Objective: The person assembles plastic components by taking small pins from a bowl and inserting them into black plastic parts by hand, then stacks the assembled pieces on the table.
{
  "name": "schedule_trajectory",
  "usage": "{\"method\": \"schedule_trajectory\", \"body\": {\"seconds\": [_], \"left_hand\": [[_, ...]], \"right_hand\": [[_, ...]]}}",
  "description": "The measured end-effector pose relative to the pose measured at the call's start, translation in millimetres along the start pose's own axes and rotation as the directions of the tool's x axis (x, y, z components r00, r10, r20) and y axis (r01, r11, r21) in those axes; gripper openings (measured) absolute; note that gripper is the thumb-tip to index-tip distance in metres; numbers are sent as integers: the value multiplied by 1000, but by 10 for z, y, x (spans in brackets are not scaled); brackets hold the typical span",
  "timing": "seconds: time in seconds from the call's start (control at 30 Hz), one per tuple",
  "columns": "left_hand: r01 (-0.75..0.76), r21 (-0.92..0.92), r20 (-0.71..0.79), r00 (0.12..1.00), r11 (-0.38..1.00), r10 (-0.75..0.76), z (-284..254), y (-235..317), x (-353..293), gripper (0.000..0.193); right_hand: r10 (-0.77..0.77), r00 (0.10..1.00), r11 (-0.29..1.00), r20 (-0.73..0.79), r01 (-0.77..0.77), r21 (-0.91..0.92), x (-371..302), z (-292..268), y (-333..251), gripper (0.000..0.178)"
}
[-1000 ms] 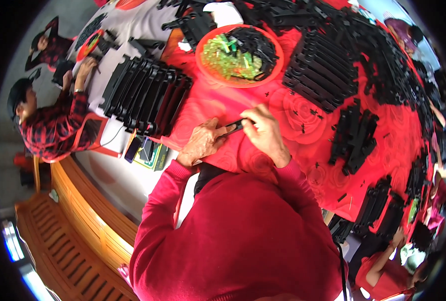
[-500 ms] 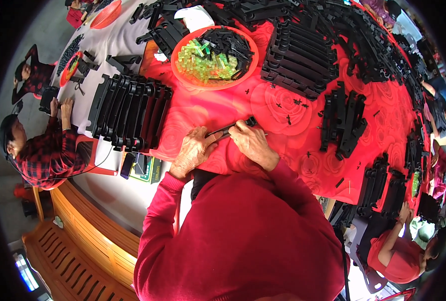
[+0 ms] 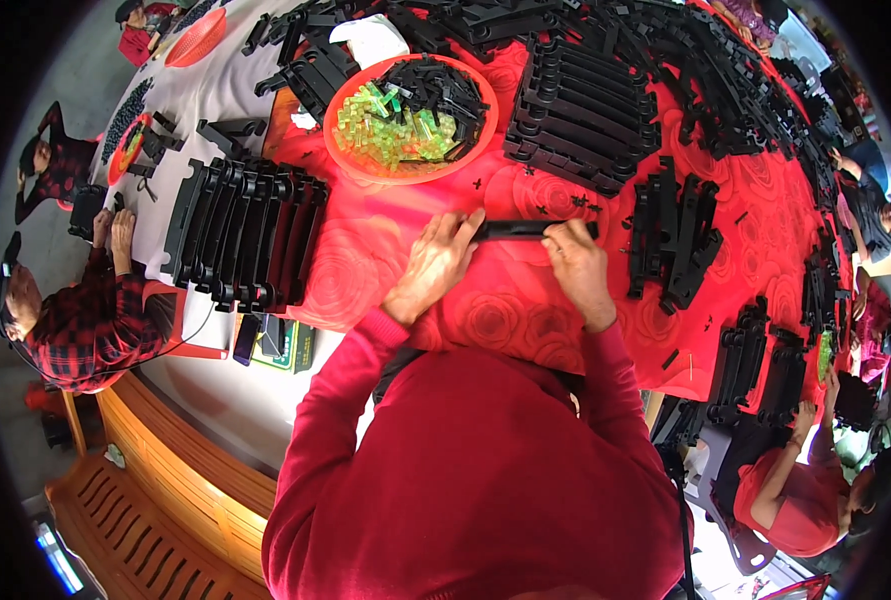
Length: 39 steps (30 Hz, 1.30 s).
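Observation:
A long black plastic bar [image 3: 515, 229] lies crosswise over the red tablecloth in front of me. My left hand [image 3: 439, 258] is closed on its left end, fingertips at the edge. Toward the other end, my right hand [image 3: 576, 262] grips it with bent fingers, slightly blurred. Beyond my hands sits an orange-red bowl [image 3: 337, 163] with yellow-green clear pieces [image 3: 395, 138] and small black strips [image 3: 435, 85]. Tiny black cross-shaped bits [image 3: 542, 211] are scattered on the cloth just past the bar.
Stacked black plastic parts [image 3: 247, 235] stand at left, with another stack [image 3: 583, 115] beyond the bar. More black pieces [image 3: 671, 232] lie at right, and a large heap covers the far side. A co-worker in plaid [image 3: 90, 335] sits left near a wooden bench [image 3: 180, 450]; another person [image 3: 790, 500] works at right.
Both hands have shifted right and spread apart along the black bar, which now lies more level and shows more of its length. The view has also shifted slightly.

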<state>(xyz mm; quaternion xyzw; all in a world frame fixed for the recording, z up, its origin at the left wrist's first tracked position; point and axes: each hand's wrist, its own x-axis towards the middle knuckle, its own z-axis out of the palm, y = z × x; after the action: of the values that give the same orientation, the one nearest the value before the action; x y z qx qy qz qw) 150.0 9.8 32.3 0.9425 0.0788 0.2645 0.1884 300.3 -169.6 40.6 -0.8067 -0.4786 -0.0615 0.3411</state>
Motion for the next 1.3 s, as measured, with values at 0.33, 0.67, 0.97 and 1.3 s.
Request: {"method": "schedule_trajectory", "body": {"seconds": [0.33,0.67,0.97,1.3], "left_hand": [[292,-26,-157,943,956,-292,785,-45,719,49],[316,26,-143,940,949,-309,956,-202,846,59],[341,-38,-70,937,939,-343,915,-262,946,60],[304,-65,-100,946,951,-309,858,-306,977,62]], "right_hand": [[207,962,972,-178,-223,-70,372,4,526,12],[222,949,970,-223,-238,-50,403,181,695,15],[147,976,989,-160,-149,-2,477,206,641,11],[411,861,876,-298,-464,-132,420,-1,467,50]]}}
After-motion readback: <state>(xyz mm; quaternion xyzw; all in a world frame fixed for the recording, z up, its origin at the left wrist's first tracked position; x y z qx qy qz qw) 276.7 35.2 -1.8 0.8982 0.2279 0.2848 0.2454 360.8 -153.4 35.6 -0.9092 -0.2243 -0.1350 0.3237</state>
